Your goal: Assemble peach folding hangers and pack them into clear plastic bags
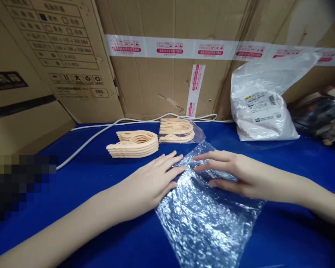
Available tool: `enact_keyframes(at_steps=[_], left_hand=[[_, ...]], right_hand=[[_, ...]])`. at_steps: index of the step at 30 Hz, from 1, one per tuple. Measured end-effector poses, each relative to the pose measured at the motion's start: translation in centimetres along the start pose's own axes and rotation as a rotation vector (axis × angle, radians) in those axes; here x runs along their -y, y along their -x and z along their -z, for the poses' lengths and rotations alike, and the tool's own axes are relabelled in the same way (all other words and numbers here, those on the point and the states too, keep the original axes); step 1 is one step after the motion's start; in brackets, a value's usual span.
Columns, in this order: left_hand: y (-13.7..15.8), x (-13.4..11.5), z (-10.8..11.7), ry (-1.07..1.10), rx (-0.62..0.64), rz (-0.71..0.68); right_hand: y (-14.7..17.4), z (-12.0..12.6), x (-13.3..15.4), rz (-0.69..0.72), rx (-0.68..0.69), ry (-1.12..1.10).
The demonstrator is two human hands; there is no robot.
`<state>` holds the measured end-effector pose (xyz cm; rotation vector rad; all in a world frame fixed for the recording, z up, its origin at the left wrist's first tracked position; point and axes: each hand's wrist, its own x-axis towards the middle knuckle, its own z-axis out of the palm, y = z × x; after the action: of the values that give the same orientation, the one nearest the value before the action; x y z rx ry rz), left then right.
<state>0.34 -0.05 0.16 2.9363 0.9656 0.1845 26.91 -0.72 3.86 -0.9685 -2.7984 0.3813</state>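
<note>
A crinkled clear plastic bag (203, 219) lies flat on the blue table surface (106, 238), stretching toward the near edge. Fingers spread, my left hand (156, 178) rests on the bag's upper left edge. On its upper right part lies my right hand (226, 171), also open with fingers apart. Just beyond my left hand sits a stack of several cream folding hangers (134, 145). Beside that stack, more cream hangers (176, 130) are wrapped in clear plastic, close to the far end of the bag.
Behind stand large cardboard boxes (156, 82) with printed white tape. A white cable (92, 139) runs along their base. At the back right is a full white plastic parcel bag (264, 108) with a label, and dark bagged items (321, 115) lie beyond it.
</note>
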Motion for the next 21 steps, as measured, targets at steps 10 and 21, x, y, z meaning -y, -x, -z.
enact_keyframes(at_steps=[10,21], left_hand=[[2.0,-0.9,2.6,0.198,0.232,0.235],[1.5,0.1,1.1,0.219,0.201,0.159]], right_hand=[[0.9,-0.8,-4.8,-0.127,-0.122,0.03],[1.0,-1.0,-4.7,-0.175,-0.106,0.057]])
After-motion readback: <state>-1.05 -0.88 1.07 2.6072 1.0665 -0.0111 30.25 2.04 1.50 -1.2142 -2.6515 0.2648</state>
